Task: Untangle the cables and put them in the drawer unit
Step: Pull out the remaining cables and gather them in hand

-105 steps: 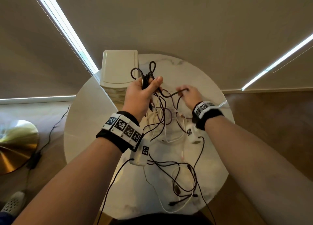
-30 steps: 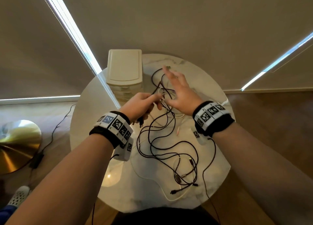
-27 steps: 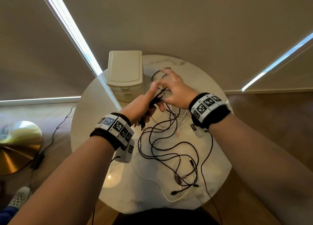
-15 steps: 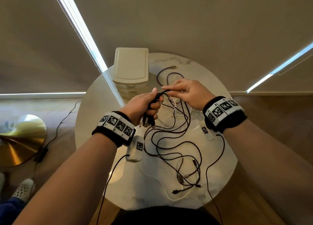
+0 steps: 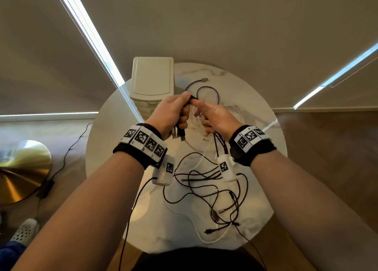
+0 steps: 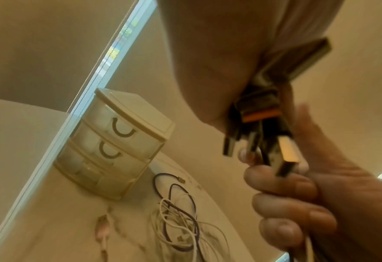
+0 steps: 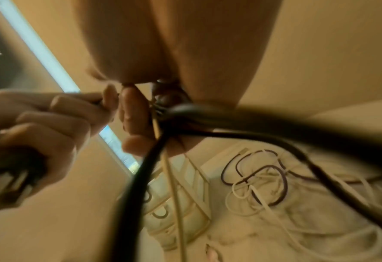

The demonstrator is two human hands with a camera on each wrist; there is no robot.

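Above the round marble table point(image 5: 106, 148), my left hand point(image 5: 184, 107) grips a bunch of black cables, their USB plugs point(image 5: 179, 136) sticking out under the fist point(image 6: 273, 124). My right hand point(image 5: 201, 111) meets it thumb to thumb and holds the same black cables point(image 5: 221, 146), which run down from its palm point(image 7: 163, 141). The rest of the tangle point(image 5: 214, 199), black and white, lies on the near half of the table. A purple cable point(image 5: 206, 88) and thin white cables point(image 6: 179, 221) lie behind the hands. The cream drawer unit point(image 5: 152, 76) stands at the back left, all drawers shut point(image 6: 118, 147).
The drawer unit sits at the table's far-left edge against a blind-covered wall. A brass lamp base point(image 5: 18, 168) and its black cord point(image 5: 67, 154) are on the floor to the left, near a shoe point(image 5: 24, 230). Some tangled cables hang over the near table edge.
My right hand, spread open over the cables a second ago, has curled round the black strands and drawn in against my left hand. The left hand kept its grip on the plug ends.
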